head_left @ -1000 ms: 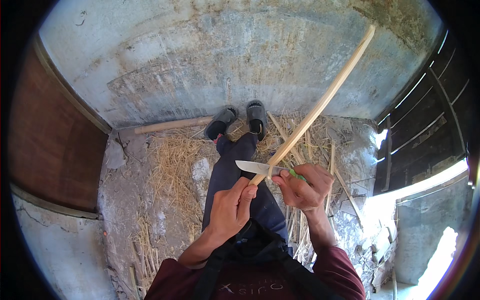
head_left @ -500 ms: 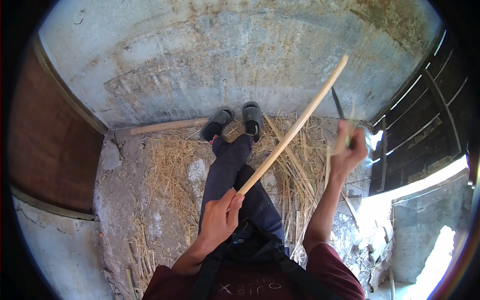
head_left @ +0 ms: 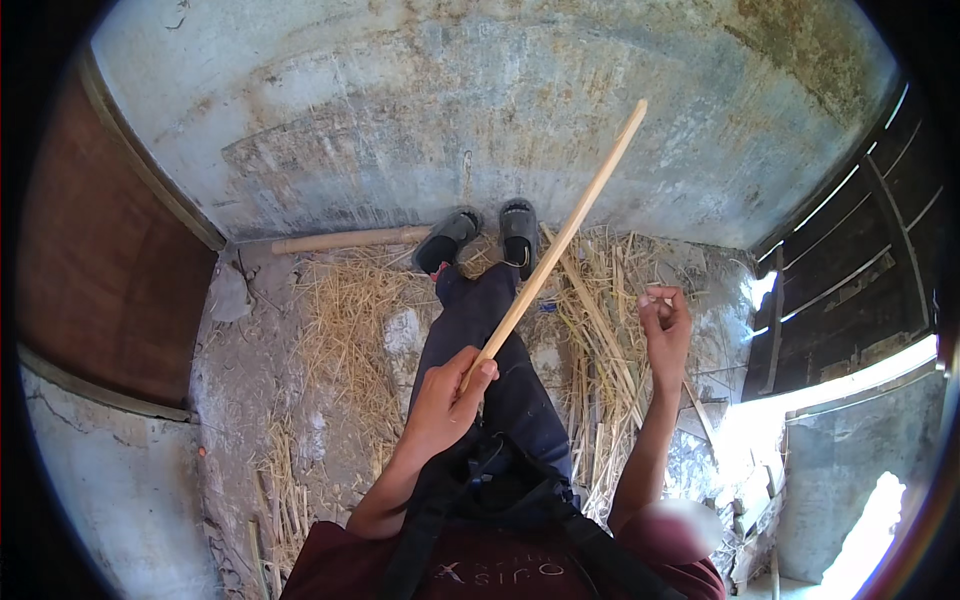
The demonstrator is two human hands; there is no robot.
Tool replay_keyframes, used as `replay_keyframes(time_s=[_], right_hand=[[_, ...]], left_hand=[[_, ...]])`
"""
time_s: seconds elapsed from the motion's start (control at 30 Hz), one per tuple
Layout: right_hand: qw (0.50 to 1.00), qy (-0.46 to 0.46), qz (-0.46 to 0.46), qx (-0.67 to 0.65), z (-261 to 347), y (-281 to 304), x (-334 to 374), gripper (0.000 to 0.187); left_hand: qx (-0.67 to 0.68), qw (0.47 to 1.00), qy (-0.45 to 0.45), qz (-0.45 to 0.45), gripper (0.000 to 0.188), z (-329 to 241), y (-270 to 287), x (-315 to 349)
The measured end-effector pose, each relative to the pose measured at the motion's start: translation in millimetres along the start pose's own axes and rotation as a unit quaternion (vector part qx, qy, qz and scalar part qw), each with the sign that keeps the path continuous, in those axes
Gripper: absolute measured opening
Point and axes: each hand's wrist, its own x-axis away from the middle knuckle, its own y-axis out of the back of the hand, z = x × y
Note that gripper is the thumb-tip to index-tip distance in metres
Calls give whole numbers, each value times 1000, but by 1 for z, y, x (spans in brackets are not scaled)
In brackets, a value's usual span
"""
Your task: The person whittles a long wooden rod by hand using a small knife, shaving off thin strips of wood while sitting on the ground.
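My left hand (head_left: pixel 447 402) is closed around the lower end of a long, pale wooden stick (head_left: pixel 560 240), which looks like split bamboo. The stick slants up and away to the right, its far tip seen in front of the wall. To the right, above the straw, my right hand (head_left: pixel 667 335) is raised apart from the stick with its fingers curled in. Whether anything is inside those fingers cannot be made out. No dark blade shows at this hand now.
Straw and split strips (head_left: pixel 600 340) litter the floor around my legs. A pole (head_left: pixel 350 240) lies along the foot of the stained wall (head_left: pixel 420 120), left of my shoes (head_left: pixel 518 235). A brown panel (head_left: pixel 110 250) stands at left, dark slats (head_left: pixel 850 260) at right.
My right hand has come down and nearer, and the dark thin blade seen with it earlier is out of sight. The stick has swung to a steeper angle, its tip moving left.
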Motion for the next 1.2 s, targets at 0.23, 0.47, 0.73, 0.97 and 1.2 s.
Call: replay_keyframes(time_s=[0.23, 0.47, 0.73, 0.97, 1.2], right_hand=[[991, 20, 34, -125, 67, -36, 35, 38], [983, 132, 120, 44, 97, -57, 56, 49], [944, 230, 180, 156, 83, -69, 50, 40], [947, 215, 128, 200, 60, -81, 43, 29], [958, 218, 107, 155, 43, -98, 41, 20]], left_hand=[[132, 989, 39, 58, 26, -10, -8, -6], [138, 988, -12, 62, 26, -16, -20, -14], [44, 996, -38, 63, 23, -26, -24, -18], [-124, 982, -137, -37, 13, -20, -47, -22], [-140, 982, -123, -33, 13, -18, -49, -29]])
